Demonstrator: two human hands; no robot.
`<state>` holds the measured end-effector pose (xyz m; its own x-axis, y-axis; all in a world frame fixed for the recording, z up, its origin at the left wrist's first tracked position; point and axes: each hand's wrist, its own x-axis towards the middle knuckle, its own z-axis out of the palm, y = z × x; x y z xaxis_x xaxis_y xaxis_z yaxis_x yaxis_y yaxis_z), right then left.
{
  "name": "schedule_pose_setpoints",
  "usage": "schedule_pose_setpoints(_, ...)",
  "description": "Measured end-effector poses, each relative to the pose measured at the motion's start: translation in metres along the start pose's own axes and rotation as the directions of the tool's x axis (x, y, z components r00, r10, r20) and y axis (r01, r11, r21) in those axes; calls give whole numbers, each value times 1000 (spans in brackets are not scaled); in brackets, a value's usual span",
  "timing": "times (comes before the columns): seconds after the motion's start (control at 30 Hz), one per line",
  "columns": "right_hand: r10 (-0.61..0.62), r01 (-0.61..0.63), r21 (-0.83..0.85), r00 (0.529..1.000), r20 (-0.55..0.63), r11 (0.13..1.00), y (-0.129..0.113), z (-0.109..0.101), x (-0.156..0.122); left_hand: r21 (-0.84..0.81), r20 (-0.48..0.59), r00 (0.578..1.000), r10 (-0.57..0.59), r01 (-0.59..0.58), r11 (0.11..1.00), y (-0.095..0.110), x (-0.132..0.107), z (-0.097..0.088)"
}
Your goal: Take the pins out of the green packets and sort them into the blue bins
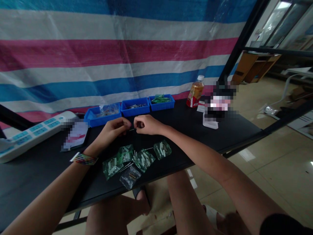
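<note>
My left hand (116, 128) and my right hand (146, 124) meet over the black table (234, 130), both with fingers pinched. Between them they hold a thin metal pin (132, 129), too small to make out well. A striped band (84, 159) is on my left wrist. Just in front of the hands lie several small clear bags (143, 159) of green and white parts, and a few loose pins (126, 166) lie among them.
Three blue bins (135, 107) stand in a row behind the hands, holding small parts. A white power strip (31, 132) lies at the left. A drink bottle (195, 92) stands at the back right. A striped tarp hangs behind the table. My knees show below the table's front edge.
</note>
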<state>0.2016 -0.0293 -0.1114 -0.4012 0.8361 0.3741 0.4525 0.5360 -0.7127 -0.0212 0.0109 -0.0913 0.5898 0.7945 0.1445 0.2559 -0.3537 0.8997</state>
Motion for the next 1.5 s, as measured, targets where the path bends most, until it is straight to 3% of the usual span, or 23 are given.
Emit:
schedule_pose_setpoints(0.1, 81, -57, 227, 992, -100, 972, 1, 9, 6, 37, 43, 999, 8, -9, 999, 5, -2, 6)
schedule_pose_setpoints(0.27, 208, -92, 441, 953, -223, 893, -1, 20, 10, 28, 16, 1000, 11, -12, 1000, 4, -2, 8)
schedule_pose_setpoints(0.43, 324, -160, 631, 934, -152, 759, -4, 20, 9, -37, -45, 998, 52, -53, 998, 1, -1, 7)
schedule_pose_setpoints(0.57, 406, -191, 661, 894, -187, 725, -2, 17, 10, -30, -115, 992, 44, -48, 998, 5, -3, 4)
schedule_pose_setpoints(0.7, 478, -319, 696, 878, -39, 643, -5, 15, 10, -56, -150, 986, 70, -79, 995, 4, -4, 0)
schedule_pose_setpoints(0.83, 486, -288, 786, 874, -18, 547, -11, 15, 8, -105, -148, 987, 65, -81, 991, -1, -1, -2)
schedule_pose_setpoints(1.07, 427, -159, 800, 895, -132, 579, -12, 12, 7, -175, -73, 997, -1, -12, 984, 0, 1, -2)
schedule_pose_setpoints(1.3, 419, -169, 767, 897, -141, 619, -9, 15, 6, -219, -56, 995, -82, 68, 973, -6, 3, -3)
schedule_pose_setpoints(1.5, 420, -165, 745, 892, -166, 647, -10, 15, 6, -215, -65, 997, -51, 36, 976, -6, 2, -3)
